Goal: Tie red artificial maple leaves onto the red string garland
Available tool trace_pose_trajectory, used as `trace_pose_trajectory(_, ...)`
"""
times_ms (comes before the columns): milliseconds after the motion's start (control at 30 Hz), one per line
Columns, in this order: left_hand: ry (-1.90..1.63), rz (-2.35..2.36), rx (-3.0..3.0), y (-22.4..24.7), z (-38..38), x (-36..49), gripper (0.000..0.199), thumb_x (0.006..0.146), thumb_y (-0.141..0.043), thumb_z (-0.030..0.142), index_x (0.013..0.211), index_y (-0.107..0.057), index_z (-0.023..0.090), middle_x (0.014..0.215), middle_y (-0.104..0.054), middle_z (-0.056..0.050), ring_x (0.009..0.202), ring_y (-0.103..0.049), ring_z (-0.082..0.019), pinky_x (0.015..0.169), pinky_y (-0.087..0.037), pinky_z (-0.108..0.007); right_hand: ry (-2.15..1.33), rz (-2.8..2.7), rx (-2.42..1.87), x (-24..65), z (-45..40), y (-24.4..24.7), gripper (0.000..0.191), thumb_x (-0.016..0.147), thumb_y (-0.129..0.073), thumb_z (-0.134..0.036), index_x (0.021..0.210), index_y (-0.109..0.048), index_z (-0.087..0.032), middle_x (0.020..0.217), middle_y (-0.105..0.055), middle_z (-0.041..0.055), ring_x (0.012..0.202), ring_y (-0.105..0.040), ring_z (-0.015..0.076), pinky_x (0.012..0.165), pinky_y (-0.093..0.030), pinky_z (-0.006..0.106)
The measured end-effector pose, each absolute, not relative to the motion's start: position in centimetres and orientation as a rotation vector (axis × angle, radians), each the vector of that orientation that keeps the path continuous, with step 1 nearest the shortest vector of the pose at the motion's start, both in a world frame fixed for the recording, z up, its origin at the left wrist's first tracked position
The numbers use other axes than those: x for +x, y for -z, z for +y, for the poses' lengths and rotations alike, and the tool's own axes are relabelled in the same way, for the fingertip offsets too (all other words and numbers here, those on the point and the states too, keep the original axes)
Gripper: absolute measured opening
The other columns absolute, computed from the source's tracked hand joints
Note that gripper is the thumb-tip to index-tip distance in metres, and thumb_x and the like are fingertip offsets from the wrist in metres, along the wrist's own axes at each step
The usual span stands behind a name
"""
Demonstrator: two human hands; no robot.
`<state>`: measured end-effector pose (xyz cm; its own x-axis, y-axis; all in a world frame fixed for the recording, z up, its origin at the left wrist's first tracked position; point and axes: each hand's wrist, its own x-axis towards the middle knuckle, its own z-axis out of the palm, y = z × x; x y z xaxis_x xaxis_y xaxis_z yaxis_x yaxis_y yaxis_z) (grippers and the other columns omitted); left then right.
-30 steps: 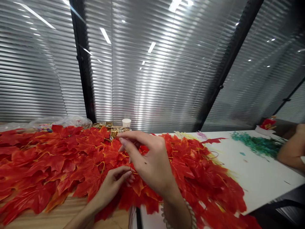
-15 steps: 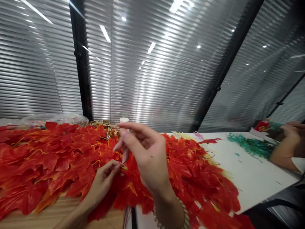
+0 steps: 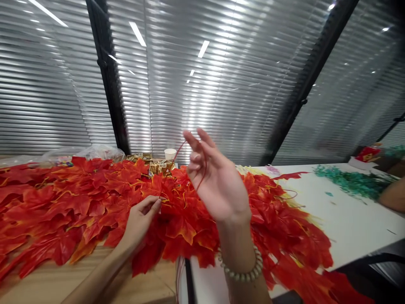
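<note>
Cord (image 3: 205, 162), red, thin; head view: runs from the left hand (image 3: 141, 217), above the red maple leaves (image 3: 180, 226), to the raised right hand (image 3: 221, 181), a slack curve crossing the palm. Handling, as judged: light, limp, probably slippery, best pinched near its end. Leaves: apparently soft, light, easily creased, best taken by the stem. Left hand: low over the leaves, thumb and forefinger pinching the cord. Right hand: wrist upright, palm facing the wearer, fingers half curled, firmness of hold unclear.

Head view, forward and down, across table (image 3: 351, 219).
</note>
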<state>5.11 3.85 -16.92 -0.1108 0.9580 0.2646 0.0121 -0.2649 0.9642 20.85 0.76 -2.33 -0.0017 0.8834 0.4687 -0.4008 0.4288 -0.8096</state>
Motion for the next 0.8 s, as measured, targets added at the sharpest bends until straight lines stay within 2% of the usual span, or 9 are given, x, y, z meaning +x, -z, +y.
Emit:
trace_pose_trajectory(133, -1.479, 1.147, 1.186, 16.1, 3.7, 4.8, 0.034, 0.059, -0.071, 0.042, 0.079, -0.069, 0.015, 0.081, -0.068, -0.006, 0.074, -0.058, -0.018, 0.064, -0.044, -0.023, -0.794, -1.316, -0.614, 22.7, 0.9, 1.9, 0.029, 0.085, -0.041, -0.027, 0.107, -0.059, -0.026, 0.099, -0.063, 0.0027, 0.067, -0.057, 0.0101, 0.06, -0.047, 0.025)
trace_pose_trajectory(333, -1.57, 1.052, 0.924, 15.4, 3.4, 4.9, 0.036, 0.054, -0.076, 0.036, 0.082, -0.069, 0.014, 0.081, -0.068, -0.004, 0.075, -0.059, -0.014, 0.066, -0.045, -0.021, -0.531, -1.73, -0.807, 23.0, 0.2, 2.2, 0.028, 0.082, -0.042, -0.017, 0.094, -0.067, -0.02, 0.086, -0.067, 0.0026, 0.06, -0.056, 0.0101, 0.06, -0.046, 0.026)
trace_pose_trajectory(433, -1.569, 0.964, 0.814, 15.1, 3.2, 5.0, 0.039, 0.051, -0.078, 0.031, 0.085, -0.067, 0.016, 0.087, -0.068, -0.004, 0.078, -0.061, -0.016, 0.067, -0.046, -0.023, -0.465, -1.969, -0.852, 22.2, -0.1, 2.5, 0.031, 0.081, -0.041, -0.012, 0.093, -0.068, -0.021, 0.089, -0.067, 0.0018, 0.073, -0.059, 0.0119, 0.068, -0.045, 0.026)
trace_pose_trajectory(533, -1.567, 0.942, 0.755, 14.8, 2.8, 5.2, 0.039, 0.05, -0.079, 0.029, 0.085, -0.066, 0.016, 0.084, -0.069, -0.003, 0.071, -0.061, -0.015, 0.062, -0.047, -0.022, -0.395, -2.2, -0.863, 21.5, 0.2, 2.6, 0.03, 0.082, -0.042, -0.011, 0.096, -0.067, -0.021, 0.091, -0.067, 0.0013, 0.081, -0.058, 0.0119, 0.072, -0.042, 0.025)
trace_pose_trajectory(633, -1.563, 0.931, 0.753, 14.5, 2.5, 5.4, 0.037, 0.049, -0.079, 0.028, 0.082, -0.067, 0.016, 0.078, -0.068, -0.001, 0.064, -0.059, -0.012, 0.06, -0.046, -0.02, -0.335, -2.314, -0.896, 21.1, 0.8, 2.7, 0.027, 0.085, -0.04, -0.015, 0.093, -0.066, -0.02, 0.081, -0.066, 0.0006, 0.07, -0.056, 0.01, 0.065, -0.038, 0.023)
trace_pose_trajectory(800, -1.657, 0.905, 0.743, 14.2, 2.7, 4.8, 0.03, 0.045, -0.08, 0.024, 0.07, -0.066, 0.015, 0.072, -0.068, 0.0, 0.065, -0.059, -0.01, 0.06, -0.046, -0.017, -0.18, -2.421, -1.005, 20.4, -0.4, 2.9, 0.027, 0.088, -0.04, -0.019, 0.074, -0.063, -0.016, 0.064, -0.06, 0.0005, 0.058, -0.049, 0.0091, 0.058, -0.031, 0.023)
